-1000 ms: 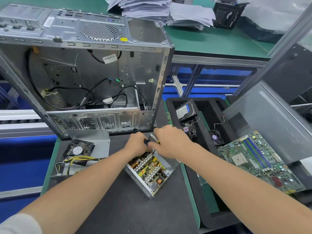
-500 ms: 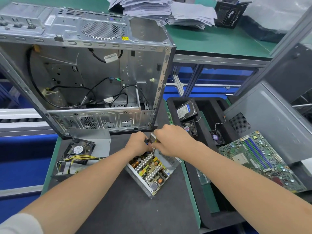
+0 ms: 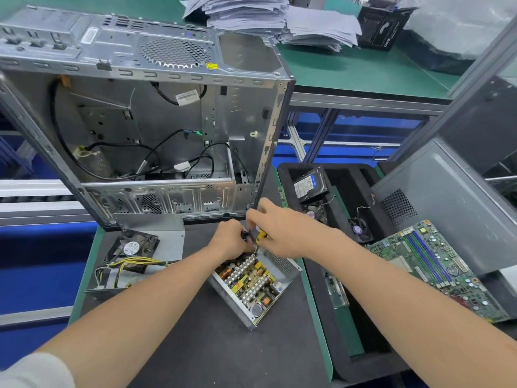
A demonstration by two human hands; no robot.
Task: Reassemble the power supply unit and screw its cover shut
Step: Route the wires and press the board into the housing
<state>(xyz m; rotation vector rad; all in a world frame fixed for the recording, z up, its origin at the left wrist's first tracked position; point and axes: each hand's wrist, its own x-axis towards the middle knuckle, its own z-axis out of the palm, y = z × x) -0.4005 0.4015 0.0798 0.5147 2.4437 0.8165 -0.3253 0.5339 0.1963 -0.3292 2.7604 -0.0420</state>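
The open power supply unit lies on the dark mat, its circuit board and coils exposed. Both hands meet over its far corner. My right hand grips a screwdriver with a yellow and black handle, its shaft pointing down into the unit's corner. My left hand has its fingers curled round the black lower part of that tool, just above the board. The tip is hidden. The unit's grey cover, with a black fan and yellow wires, lies to the left.
An open computer case stands right behind the hands. A black foam tray to the right holds a hard drive and small fans. A green motherboard leans on a grey side panel further right. Paper stacks lie at the back.
Both hands stay at the unit's far corner. The right hand has turned a little and the screwdriver's yellow handle now shows between the hands.
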